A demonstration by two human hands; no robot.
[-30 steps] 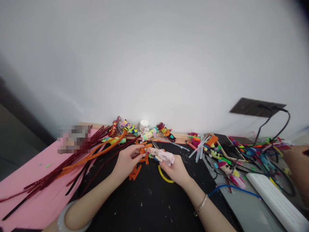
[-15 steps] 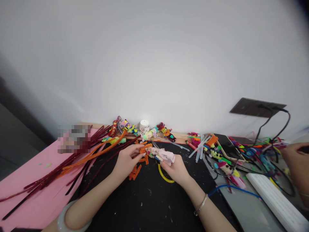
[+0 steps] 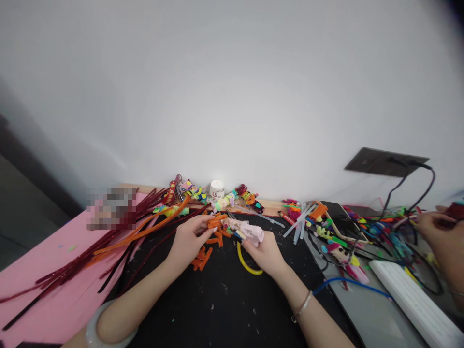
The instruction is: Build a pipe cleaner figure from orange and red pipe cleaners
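My left hand [image 3: 191,240] pinches a folded orange pipe-cleaner piece [image 3: 216,222] between thumb and fingers. A pale pink glue gun [image 3: 253,232] is in my right hand [image 3: 267,252], its grip wrapped by my fingers. The gun's nozzle end, smeared and many-coloured, points left and sits close to the orange piece; whether they touch I cannot tell. More bent orange pipe-cleaner pieces [image 3: 202,259] lie on the black mat [image 3: 217,309] below my left hand. A yellow curved loop [image 3: 246,262] lies beside my right hand, partly hidden by it.
Dark red pipe cleaners [image 3: 105,241] spread over the pink surface [image 3: 32,290] at left. A white roll [image 3: 217,189] and small plush figures line the wall. Clear glue sticks [image 3: 300,222], a phone [image 3: 340,217], cables and a white power strip [image 3: 413,299] lie right, near another person's hand [image 3: 437,237].
The orange piece and the glue gun's nozzle have drawn slightly apart. At far right, the other person's hand has shifted up and left, with a dark red thing now showing at it.
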